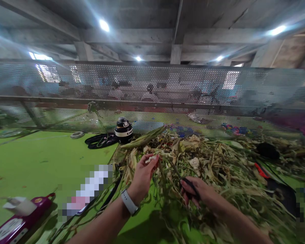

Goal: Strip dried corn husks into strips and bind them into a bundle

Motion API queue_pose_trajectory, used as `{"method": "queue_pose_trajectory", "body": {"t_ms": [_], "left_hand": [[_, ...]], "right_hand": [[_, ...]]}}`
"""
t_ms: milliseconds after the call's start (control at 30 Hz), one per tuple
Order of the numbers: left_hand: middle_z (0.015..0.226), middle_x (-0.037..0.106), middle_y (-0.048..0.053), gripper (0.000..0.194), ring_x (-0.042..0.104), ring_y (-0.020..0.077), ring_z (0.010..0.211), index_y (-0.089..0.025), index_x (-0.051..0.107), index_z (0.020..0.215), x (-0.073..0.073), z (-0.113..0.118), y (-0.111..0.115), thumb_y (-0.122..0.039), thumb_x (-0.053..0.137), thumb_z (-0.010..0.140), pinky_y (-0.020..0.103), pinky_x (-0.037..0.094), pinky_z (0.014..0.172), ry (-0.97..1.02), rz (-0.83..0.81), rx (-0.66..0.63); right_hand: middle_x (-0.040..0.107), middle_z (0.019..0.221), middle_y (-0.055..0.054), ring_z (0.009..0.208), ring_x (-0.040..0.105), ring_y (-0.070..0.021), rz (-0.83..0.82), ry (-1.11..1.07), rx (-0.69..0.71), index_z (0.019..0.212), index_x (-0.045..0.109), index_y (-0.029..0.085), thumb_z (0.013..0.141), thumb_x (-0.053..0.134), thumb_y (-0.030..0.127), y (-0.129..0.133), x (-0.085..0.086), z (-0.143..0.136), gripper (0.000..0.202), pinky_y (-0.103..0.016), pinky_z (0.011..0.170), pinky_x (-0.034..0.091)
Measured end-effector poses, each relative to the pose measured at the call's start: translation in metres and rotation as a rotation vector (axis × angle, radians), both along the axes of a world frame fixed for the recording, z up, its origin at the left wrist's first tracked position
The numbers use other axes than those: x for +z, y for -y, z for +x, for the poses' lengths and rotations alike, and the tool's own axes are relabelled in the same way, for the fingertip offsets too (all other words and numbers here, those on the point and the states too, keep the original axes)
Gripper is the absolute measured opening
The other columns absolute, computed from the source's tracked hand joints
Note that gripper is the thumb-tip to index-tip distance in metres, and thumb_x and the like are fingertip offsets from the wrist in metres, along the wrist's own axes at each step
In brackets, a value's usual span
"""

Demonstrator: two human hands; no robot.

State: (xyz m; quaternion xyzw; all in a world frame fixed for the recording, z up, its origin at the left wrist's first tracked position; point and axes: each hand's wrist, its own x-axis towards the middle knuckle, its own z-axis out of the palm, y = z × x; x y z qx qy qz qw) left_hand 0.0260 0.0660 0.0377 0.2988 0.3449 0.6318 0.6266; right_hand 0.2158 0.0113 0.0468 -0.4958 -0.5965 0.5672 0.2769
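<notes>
My left hand [145,169], with a pale watch band on its wrist, is raised over the green surface. Its fingers are pinched round a small whitish piece [151,158], too small and blurred to name. To the right, my right hand [193,189] is closed round the black handle of what look like scissors [193,187]. Their thin dark blades point up and left toward the left hand, apart from it. Beneath and behind both hands spreads a heap of dry leaves and stalks [218,169]. A long greenish husk [144,138] lies on its far left side.
A perforated metal screen [152,88] runs along the back. Before it stands a black-and-white rounded container [123,130], beside a flat black item [100,140] and a tape roll [77,135]. A pixelated object [88,189] and a purple box [22,220] lie on the left.
</notes>
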Motion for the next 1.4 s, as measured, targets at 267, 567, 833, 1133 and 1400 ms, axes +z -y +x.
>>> {"method": "queue_pose_trajectory", "body": {"t_ms": [267, 567, 833, 1133, 1400], "left_hand": [[0.075, 0.067, 0.001, 0.032, 0.062, 0.0124, 0.070, -0.017, 0.056, 0.076, -0.002, 0.011, 0.013, -0.030, 0.079, 0.056, 0.023, 0.046, 0.068, 0.013, -0.037, -0.097], [0.070, 0.066, 0.000, 0.035, 0.059, 0.0108, 0.065, -0.017, 0.055, 0.075, -0.005, 0.016, 0.018, -0.031, 0.080, 0.055, 0.020, 0.043, 0.062, -0.013, -0.042, -0.143], [0.073, 0.065, -0.001, 0.032, 0.057, 0.0072, 0.064, -0.018, 0.053, 0.081, -0.006, 0.017, 0.021, -0.026, 0.077, 0.061, 0.018, 0.044, 0.062, 0.015, -0.062, -0.140], [0.078, 0.066, 0.002, 0.031, 0.064, 0.0142, 0.077, -0.018, 0.052, 0.082, -0.003, 0.017, 0.023, -0.023, 0.076, 0.063, 0.024, 0.049, 0.068, 0.094, -0.075, -0.193], [0.076, 0.065, 0.000, 0.029, 0.063, 0.0135, 0.075, -0.018, 0.052, 0.080, -0.003, 0.017, 0.026, -0.021, 0.075, 0.064, 0.027, 0.051, 0.072, 0.126, -0.072, -0.201]], "right_hand": [[0.056, 0.054, 0.004, 0.038, 0.036, -0.0049, 0.105, 0.044, -0.081, 0.070, 0.042, 0.018, 0.077, 0.050, 0.059, -0.006, -0.017, -0.003, 0.043, -0.017, 0.036, 0.027], [0.051, 0.051, 0.005, 0.037, 0.028, -0.0046, 0.130, 0.042, -0.128, 0.066, 0.039, 0.019, 0.074, 0.047, 0.066, -0.006, -0.018, -0.006, 0.049, -0.019, 0.037, 0.020], [0.042, 0.052, 0.006, 0.048, 0.033, -0.0071, 0.203, 0.048, -0.191, 0.061, 0.033, 0.020, 0.073, 0.052, 0.061, -0.004, -0.017, -0.011, 0.047, -0.021, 0.044, 0.024], [0.041, 0.055, 0.005, 0.052, 0.038, -0.0087, 0.238, 0.023, -0.178, 0.063, 0.035, 0.020, 0.076, 0.052, 0.057, -0.001, -0.016, -0.012, 0.043, -0.021, 0.049, 0.032], [0.045, 0.056, 0.005, 0.048, 0.038, -0.0076, 0.220, 0.004, -0.195, 0.064, 0.036, 0.020, 0.073, 0.053, 0.060, -0.002, -0.017, -0.012, 0.045, -0.020, 0.043, 0.028]]}}
